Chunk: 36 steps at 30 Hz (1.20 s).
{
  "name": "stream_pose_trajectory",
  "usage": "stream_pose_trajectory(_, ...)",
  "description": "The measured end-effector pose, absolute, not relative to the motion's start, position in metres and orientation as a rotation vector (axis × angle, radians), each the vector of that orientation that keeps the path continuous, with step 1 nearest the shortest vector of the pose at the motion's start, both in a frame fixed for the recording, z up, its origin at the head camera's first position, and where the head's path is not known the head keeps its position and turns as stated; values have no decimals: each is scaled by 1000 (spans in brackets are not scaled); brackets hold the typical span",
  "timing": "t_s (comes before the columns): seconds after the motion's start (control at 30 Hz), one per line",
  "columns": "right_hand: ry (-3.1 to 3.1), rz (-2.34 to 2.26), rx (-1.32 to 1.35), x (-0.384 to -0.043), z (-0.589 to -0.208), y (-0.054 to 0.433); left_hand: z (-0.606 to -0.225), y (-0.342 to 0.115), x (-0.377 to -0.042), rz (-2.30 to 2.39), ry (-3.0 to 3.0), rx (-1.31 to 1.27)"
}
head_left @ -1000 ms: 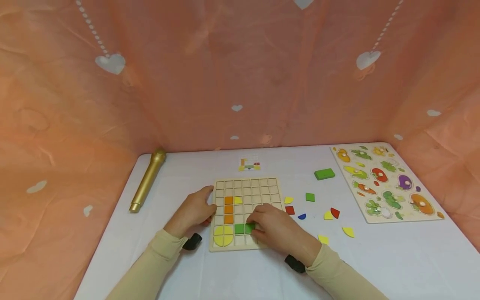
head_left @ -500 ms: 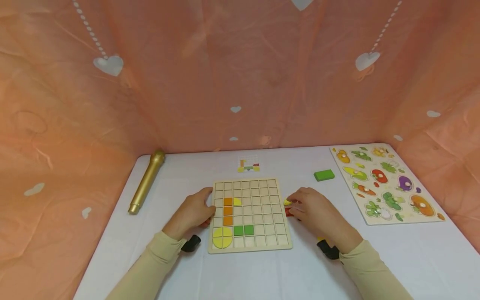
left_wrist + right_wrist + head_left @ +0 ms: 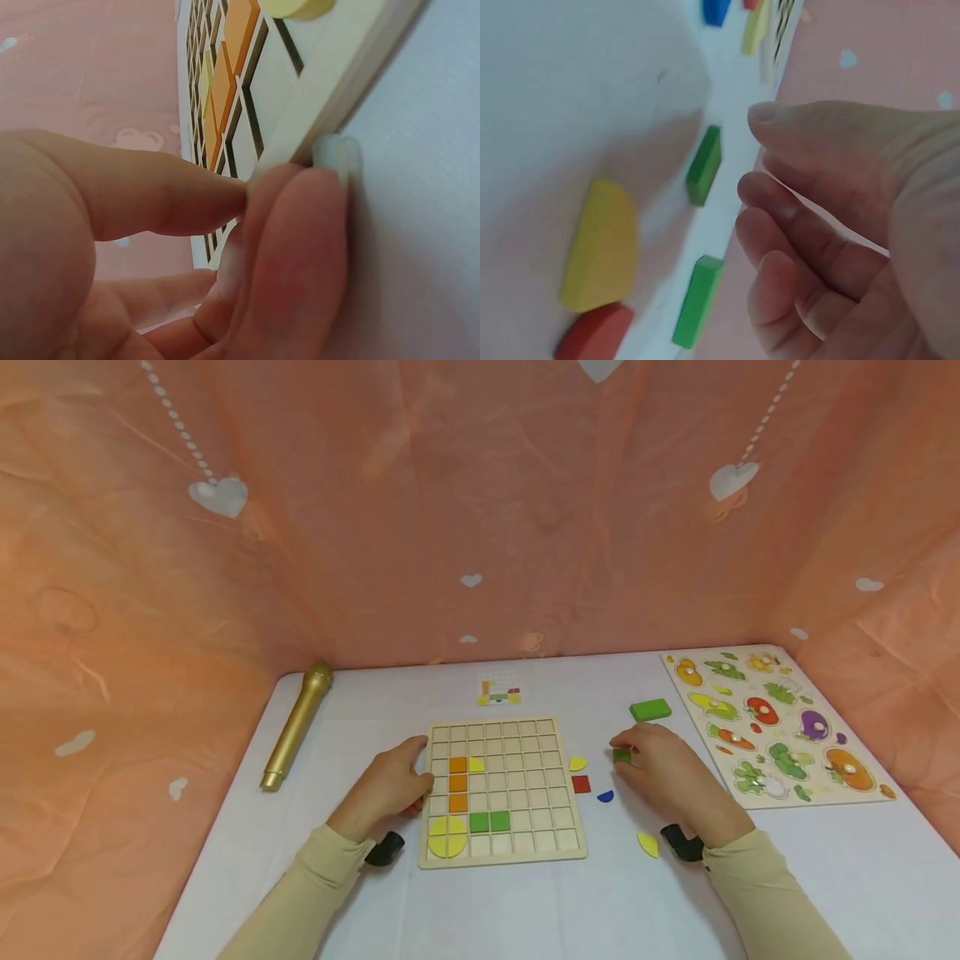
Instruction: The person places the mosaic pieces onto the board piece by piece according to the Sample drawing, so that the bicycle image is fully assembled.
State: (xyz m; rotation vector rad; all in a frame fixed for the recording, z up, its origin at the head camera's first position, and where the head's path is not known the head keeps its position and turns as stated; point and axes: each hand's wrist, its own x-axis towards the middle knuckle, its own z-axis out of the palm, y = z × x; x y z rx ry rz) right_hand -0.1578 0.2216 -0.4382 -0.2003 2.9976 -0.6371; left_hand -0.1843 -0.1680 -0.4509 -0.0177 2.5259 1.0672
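Note:
At the left edge of the wooden grid board (image 3: 525, 752), my left hand (image 3: 386, 781) pinches the rim with thumb and fingers, seen close up in the left wrist view. Orange squares (image 3: 457, 783), green squares (image 3: 489, 822), a yellow circle of quarter pieces (image 3: 447, 837) and one yellow quarter piece (image 3: 476, 764) sit in the cells. My right hand (image 3: 667, 772) reaches over a loose green square (image 3: 705, 165) right of the board. In the right wrist view its thumb and fingers are parted, bent beside that square, with a gap to it.
Between board and right hand lie a yellow quarter (image 3: 577, 763), a red square (image 3: 581, 784) and a blue half-disc (image 3: 605, 796). A green block (image 3: 650, 710) and vegetable puzzle (image 3: 780, 727) stand right. Behind are a pattern card (image 3: 498, 689) and, left, a gold microphone (image 3: 298, 722).
My right hand has moved off the green squares on the board, past the yellow and red pieces, to the loose green square at the right. The left hand stays at the board's edge.

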Motion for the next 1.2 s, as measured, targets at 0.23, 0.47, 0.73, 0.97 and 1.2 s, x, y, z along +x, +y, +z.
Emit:
stream_pose_trajectory(0.23,2974,-660,-184,-164,-445,231,-452,-168,-184,1068,2530,-1)
stream_pose_trajectory(0.47,2963,-668,-183,-167,-450,231,-452,-169,-184,1072,2519,-20)
stream_pose_trajectory(0.73,2969,-680,-192,-168,-451,230,-451,-170,-184,1083,2518,-13)
stream_pose_trajectory(0.97,2966,-662,-180,-167,-451,229,-450,-169,-183,1073,2523,3)
stream_pose_trajectory(1.2,2973,-666,-193,-165,-450,227,-450,-168,-184,1074,2527,13)
